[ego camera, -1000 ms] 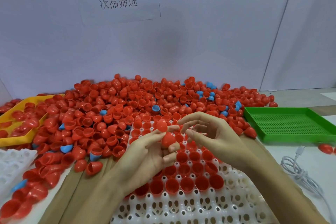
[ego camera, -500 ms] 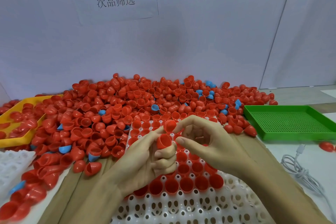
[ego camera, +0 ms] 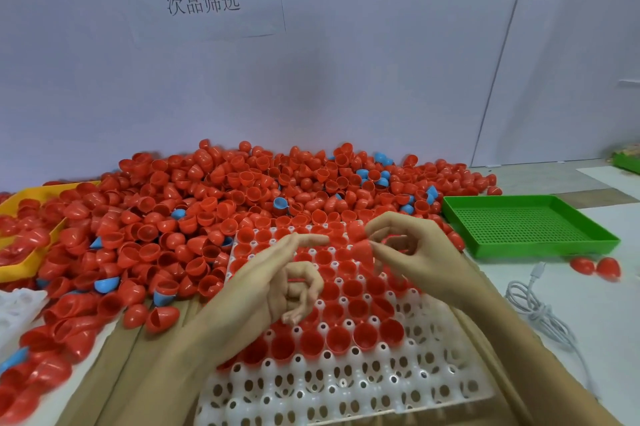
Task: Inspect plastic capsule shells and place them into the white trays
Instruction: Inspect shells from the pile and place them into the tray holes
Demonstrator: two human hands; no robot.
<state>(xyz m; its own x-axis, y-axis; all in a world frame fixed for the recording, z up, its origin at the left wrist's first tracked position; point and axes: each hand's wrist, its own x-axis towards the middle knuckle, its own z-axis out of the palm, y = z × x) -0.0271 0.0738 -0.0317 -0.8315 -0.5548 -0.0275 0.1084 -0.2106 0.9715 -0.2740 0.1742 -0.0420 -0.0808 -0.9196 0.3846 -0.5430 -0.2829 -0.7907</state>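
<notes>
Right hand (ego camera: 412,249) pinches a red plastic half-shell (ego camera: 362,250); left hand (ego camera: 291,282) holds nothing, forefinger extended. Likely next: seating it in a vacant pocket of the white moulded tray (ego camera: 346,387), below the pinch.

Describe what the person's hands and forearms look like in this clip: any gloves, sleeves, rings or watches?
The left hand and the right hand are bare, with no gloves. Both forearms are uncovered as far as the frame shows; no sleeves appear. No rings, watch or wristband are visible. The fingers are blurred, so nail details cannot be told.
</notes>
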